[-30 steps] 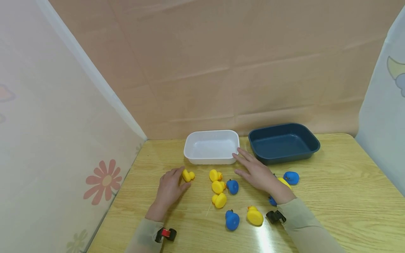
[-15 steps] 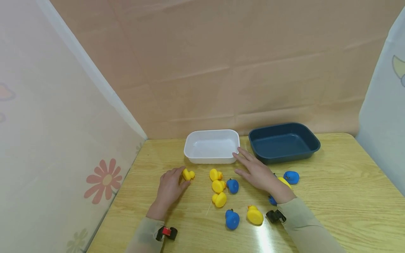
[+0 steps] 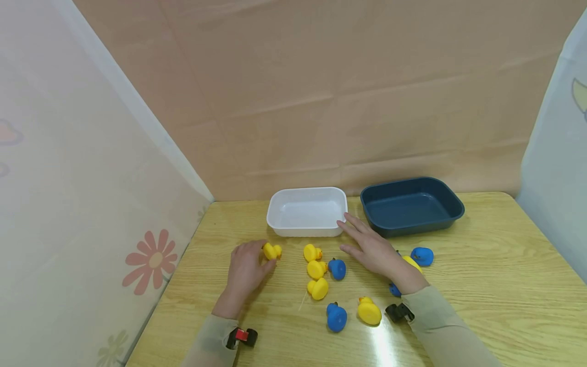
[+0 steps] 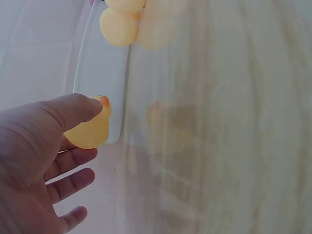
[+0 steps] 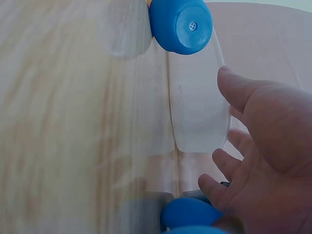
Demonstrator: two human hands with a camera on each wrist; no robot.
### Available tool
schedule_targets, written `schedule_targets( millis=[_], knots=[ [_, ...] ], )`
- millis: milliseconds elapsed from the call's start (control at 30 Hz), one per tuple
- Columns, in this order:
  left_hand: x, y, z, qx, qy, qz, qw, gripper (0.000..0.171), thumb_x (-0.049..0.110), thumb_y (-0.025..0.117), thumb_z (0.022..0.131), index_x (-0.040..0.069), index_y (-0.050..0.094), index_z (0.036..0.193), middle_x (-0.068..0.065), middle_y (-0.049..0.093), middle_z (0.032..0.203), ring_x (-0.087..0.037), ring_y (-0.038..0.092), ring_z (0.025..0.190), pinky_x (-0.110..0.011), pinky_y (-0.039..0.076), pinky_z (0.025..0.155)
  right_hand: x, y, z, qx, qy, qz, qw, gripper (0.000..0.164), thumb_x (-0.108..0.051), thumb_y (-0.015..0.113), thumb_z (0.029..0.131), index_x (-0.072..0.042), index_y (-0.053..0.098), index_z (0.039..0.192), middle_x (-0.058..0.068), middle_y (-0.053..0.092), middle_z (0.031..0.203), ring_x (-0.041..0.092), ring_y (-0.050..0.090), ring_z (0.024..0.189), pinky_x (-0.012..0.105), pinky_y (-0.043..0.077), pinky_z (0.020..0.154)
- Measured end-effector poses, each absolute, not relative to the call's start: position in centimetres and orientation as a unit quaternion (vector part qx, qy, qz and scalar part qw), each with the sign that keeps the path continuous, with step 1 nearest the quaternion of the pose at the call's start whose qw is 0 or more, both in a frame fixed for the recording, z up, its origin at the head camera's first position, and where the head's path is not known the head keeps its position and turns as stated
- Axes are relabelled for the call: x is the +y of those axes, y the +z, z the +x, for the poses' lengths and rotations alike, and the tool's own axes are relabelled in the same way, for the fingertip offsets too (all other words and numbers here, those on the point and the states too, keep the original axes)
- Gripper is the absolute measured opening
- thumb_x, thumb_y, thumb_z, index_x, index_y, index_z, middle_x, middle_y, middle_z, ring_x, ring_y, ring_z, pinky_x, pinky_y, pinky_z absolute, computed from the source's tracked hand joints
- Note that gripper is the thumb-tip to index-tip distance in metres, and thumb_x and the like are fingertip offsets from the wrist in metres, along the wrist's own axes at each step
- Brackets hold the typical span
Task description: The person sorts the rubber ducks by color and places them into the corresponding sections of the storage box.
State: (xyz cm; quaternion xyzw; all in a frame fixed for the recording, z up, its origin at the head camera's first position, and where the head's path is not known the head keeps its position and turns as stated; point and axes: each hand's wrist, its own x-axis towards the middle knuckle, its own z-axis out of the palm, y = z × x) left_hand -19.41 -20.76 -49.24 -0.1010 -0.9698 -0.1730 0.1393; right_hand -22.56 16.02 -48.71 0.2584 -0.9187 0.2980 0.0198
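Note:
My left hand (image 3: 245, 270) pinches a yellow rubber duck (image 3: 272, 251) between thumb and forefinger, in front of the white tray's left end. In the left wrist view the thumb lies across that duck (image 4: 90, 130), and the other fingers spread loosely below. My right hand (image 3: 373, 250) holds nothing; its fingers stretch toward the near right corner of the white tray (image 3: 306, 232). Whether they touch the rim is unclear. Nearest to it is a blue rubber duck (image 3: 337, 269), beside several yellow ducks (image 3: 317, 269) in a short column.
A dark blue tray (image 3: 415, 227) stands right of the white one. Nearer me lie another blue duck (image 3: 337, 317) and a yellow duck (image 3: 369, 311). More ducks, including a blue one (image 3: 422, 256), lie by my right wrist, partly hidden. A patterned sheet (image 3: 91, 204) borders the table's left side.
My left fingers have closed in a little on the yellow duck, which has shifted and turned slightly. The right hand and the other ducks have stayed put.

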Motion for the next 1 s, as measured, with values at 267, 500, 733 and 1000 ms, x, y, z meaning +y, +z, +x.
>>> schedule_targets(
  millis=[267,500,733,1000],
  knots=[
    [-20.3,-48.4,-20.1,-0.956,-0.197,-0.109,0.189,0.053,0.023,0.096,0.088,-0.002,0.073,0.129,-0.019,0.074,0.124,-0.041,0.066,0.11,-0.062,0.05,0.104,16.1,-48.9,-22.7,-0.92,0.295,0.258,0.019,0.068,-0.032,0.068,0.112,-0.013,0.042,0.172,0.016,0.023,0.182,0.047,0.026,0.163,0.07,0.037,0.122],
    [-19.7,-47.2,-21.0,-0.948,-0.208,-0.11,0.214,0.053,0.022,0.094,0.09,-0.004,0.072,0.13,-0.02,0.073,0.123,-0.042,0.065,0.109,-0.062,0.051,0.102,16.0,-48.9,-22.7,-0.919,0.296,0.26,0.02,0.067,-0.032,0.068,0.112,-0.013,0.042,0.171,0.016,0.024,0.182,0.048,0.027,0.163,0.07,0.038,0.122],
    [-18.8,-46.4,-22.4,-0.945,-0.224,-0.105,0.212,0.053,0.02,0.091,0.094,-0.002,0.07,0.137,-0.02,0.072,0.13,-0.042,0.065,0.114,-0.061,0.051,0.104,15.9,-48.8,-22.8,-0.919,0.298,0.259,0.02,0.067,-0.032,0.068,0.112,-0.013,0.042,0.171,0.016,0.023,0.182,0.048,0.027,0.163,0.07,0.037,0.122],
    [-17.9,-46.6,-24.4,-0.948,-0.235,-0.093,0.192,0.057,0.021,0.087,0.098,-0.002,0.066,0.145,-0.022,0.069,0.134,-0.044,0.063,0.122,-0.06,0.049,0.108,16.0,-48.9,-22.7,-0.919,0.298,0.258,0.021,0.067,-0.032,0.069,0.112,-0.013,0.042,0.171,0.016,0.024,0.181,0.047,0.027,0.163,0.07,0.036,0.123]
  ],
)
